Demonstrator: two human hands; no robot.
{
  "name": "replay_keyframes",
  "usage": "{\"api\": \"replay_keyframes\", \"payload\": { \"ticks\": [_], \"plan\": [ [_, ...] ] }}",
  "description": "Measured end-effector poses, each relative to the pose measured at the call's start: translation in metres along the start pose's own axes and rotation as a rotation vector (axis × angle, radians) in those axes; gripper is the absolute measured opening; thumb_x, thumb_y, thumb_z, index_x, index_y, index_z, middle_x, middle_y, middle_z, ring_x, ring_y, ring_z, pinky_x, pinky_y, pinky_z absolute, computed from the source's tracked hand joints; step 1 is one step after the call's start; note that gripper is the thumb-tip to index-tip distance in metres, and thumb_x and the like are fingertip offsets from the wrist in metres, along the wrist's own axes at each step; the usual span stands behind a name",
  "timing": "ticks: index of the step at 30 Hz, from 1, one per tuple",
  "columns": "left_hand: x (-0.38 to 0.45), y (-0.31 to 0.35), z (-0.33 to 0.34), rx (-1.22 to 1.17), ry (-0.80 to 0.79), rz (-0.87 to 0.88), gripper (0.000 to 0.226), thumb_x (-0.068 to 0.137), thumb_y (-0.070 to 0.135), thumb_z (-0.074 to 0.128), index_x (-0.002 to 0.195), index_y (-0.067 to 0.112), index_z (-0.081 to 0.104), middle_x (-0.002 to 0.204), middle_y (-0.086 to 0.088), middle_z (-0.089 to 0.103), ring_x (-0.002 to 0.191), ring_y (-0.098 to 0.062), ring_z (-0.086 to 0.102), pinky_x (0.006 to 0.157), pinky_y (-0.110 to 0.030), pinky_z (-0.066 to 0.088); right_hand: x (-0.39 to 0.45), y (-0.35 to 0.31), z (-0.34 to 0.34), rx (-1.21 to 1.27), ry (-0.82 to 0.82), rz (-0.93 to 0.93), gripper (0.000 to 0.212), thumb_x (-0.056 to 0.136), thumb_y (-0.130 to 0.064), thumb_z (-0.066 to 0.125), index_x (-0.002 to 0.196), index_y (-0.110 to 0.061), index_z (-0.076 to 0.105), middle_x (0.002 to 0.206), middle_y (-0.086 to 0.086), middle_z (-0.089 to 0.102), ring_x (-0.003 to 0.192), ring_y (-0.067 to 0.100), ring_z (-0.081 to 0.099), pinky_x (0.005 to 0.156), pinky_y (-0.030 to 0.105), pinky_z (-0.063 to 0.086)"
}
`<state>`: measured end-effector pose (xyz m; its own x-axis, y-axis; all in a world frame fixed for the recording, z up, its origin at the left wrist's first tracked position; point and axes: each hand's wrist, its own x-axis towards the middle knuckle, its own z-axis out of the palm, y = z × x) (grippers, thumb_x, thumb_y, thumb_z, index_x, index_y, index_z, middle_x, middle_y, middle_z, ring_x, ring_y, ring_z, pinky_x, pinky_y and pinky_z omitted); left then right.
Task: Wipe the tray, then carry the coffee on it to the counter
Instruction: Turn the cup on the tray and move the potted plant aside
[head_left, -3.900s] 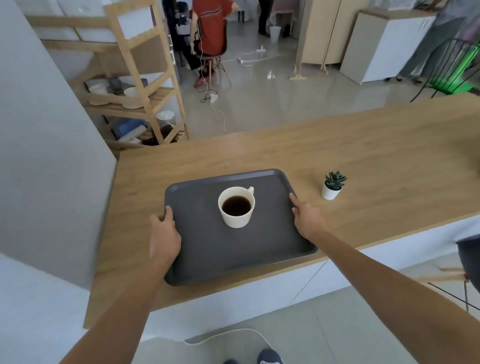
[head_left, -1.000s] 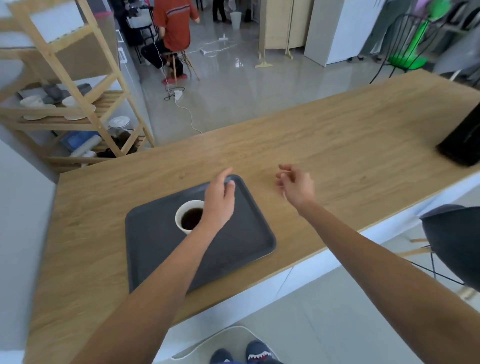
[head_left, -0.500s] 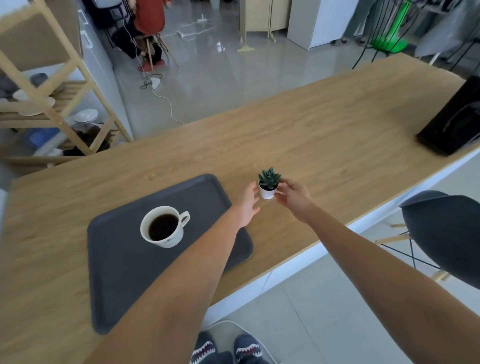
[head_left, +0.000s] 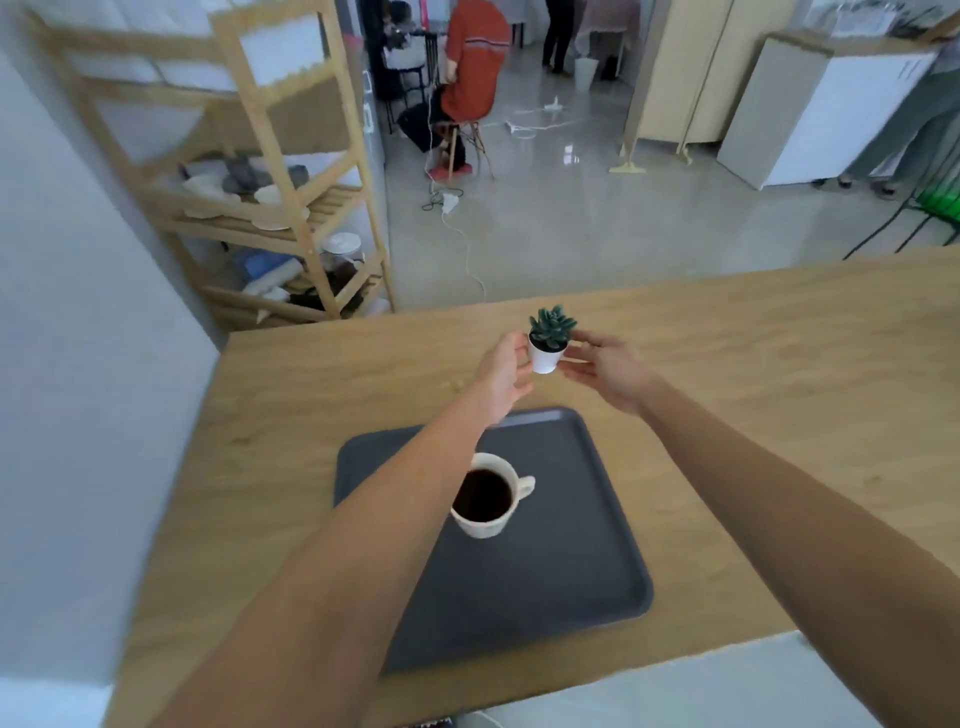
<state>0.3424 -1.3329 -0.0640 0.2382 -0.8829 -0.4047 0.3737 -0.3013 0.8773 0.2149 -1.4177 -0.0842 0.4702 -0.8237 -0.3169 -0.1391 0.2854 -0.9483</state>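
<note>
A dark grey tray (head_left: 571, 566) lies on the wooden counter (head_left: 779, 374) near its front edge. On the tray stands a white cup of black coffee (head_left: 485, 496), partly covered by my left forearm. Beyond the tray's far edge, a small succulent in a white pot (head_left: 546, 343) is held between my two hands. My left hand (head_left: 501, 376) touches the pot's left side and my right hand (head_left: 605, 371) cups its right side. Whether the pot rests on the counter or hangs just above it is unclear.
A grey wall (head_left: 78, 364) borders the counter on the left. Behind it stands a wooden shelf rack (head_left: 291, 171) with dishes. Across the floor a person in a red top (head_left: 475, 62) sits on a chair, with cables (head_left: 467, 249) trailing nearby.
Both hands left the tray's sides and closed around the small plant pot. The pot has gone from right of the tray to beyond its far edge. My view swung back left.
</note>
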Motion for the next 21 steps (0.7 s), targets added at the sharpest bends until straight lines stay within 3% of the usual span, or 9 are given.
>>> {"api": "replay_keyframes", "payload": {
  "ticks": [4, 6, 9, 12, 15, 18, 21],
  "plan": [
    [0.005, 0.035, -0.098, -0.053, 0.133, 0.045, 0.028, 0.098, 0.032, 0.030, 0.105, 0.019, 0.054, 0.112, 0.001, 0.054, 0.100, -0.015, 0.052, 0.083, -0.032, 0.037, 0.047, -0.022, 0.101, -0.051, -0.165, -0.002, 0.044, 0.097, 0.006, 0.027, 0.135, -0.002, 0.046, 0.096, 0.008, 0.063, 0.083, 0.021, 0.058, 0.076, 0.025, 0.047],
    [0.007, 0.044, -0.149, -0.074, 0.201, 0.059, 0.029, 0.098, 0.035, 0.030, 0.105, 0.019, 0.054, 0.113, -0.001, 0.053, 0.091, -0.011, 0.053, 0.088, -0.034, 0.037, 0.068, -0.025, 0.153, -0.066, -0.236, 0.021, 0.046, 0.096, 0.008, 0.025, 0.136, -0.002, 0.046, 0.093, 0.007, 0.063, 0.081, 0.020, 0.059, 0.073, 0.025, 0.048],
    [0.014, 0.051, -0.217, -0.086, 0.314, 0.056, 0.030, 0.098, 0.035, 0.031, 0.109, 0.018, 0.053, 0.116, -0.004, 0.052, 0.099, -0.017, 0.052, 0.097, -0.037, 0.034, 0.098, -0.021, 0.226, -0.065, -0.312, 0.068, 0.046, 0.096, 0.008, 0.025, 0.138, 0.000, 0.042, 0.095, 0.011, 0.061, 0.079, 0.021, 0.057, 0.070, 0.025, 0.047],
    [0.021, 0.057, -0.274, -0.111, 0.392, 0.035, 0.032, 0.099, 0.035, 0.029, 0.113, 0.017, 0.051, 0.116, -0.004, 0.052, 0.104, -0.018, 0.048, 0.090, -0.033, 0.035, 0.126, -0.011, 0.287, -0.105, -0.387, 0.107, 0.046, 0.097, 0.005, 0.029, 0.140, -0.004, 0.041, 0.107, 0.012, 0.063, 0.089, 0.023, 0.059, 0.080, 0.030, 0.048],
    [0.029, 0.062, -0.322, -0.139, 0.432, 0.026, 0.034, 0.099, 0.035, 0.027, 0.113, 0.017, 0.053, 0.111, -0.003, 0.056, 0.097, -0.016, 0.052, 0.079, -0.030, 0.040, 0.152, -0.003, 0.337, -0.148, -0.428, 0.133, 0.044, 0.098, 0.001, 0.033, 0.141, -0.007, 0.040, 0.118, 0.011, 0.060, 0.099, 0.024, 0.059, 0.093, 0.035, 0.047],
    [0.041, 0.064, -0.359, -0.161, 0.480, 0.018, 0.033, 0.098, 0.034, 0.029, 0.106, 0.020, 0.057, 0.097, 0.002, 0.060, 0.096, -0.016, 0.053, 0.091, -0.035, 0.038, 0.173, 0.003, 0.377, -0.167, -0.455, 0.152, 0.043, 0.100, -0.004, 0.035, 0.142, -0.007, 0.040, 0.130, 0.011, 0.058, 0.102, 0.020, 0.060, 0.100, 0.035, 0.046],
    [0.055, 0.064, -0.387, -0.171, 0.519, 0.011, 0.031, 0.097, 0.035, 0.033, 0.102, 0.020, 0.060, 0.101, 0.000, 0.061, 0.091, -0.014, 0.056, 0.095, -0.039, 0.037, 0.187, 0.008, 0.404, -0.176, -0.478, 0.173, 0.043, 0.101, -0.006, 0.033, 0.144, -0.010, 0.036, 0.137, 0.010, 0.054, 0.110, 0.021, 0.055, 0.106, 0.038, 0.043]
  ]
}}
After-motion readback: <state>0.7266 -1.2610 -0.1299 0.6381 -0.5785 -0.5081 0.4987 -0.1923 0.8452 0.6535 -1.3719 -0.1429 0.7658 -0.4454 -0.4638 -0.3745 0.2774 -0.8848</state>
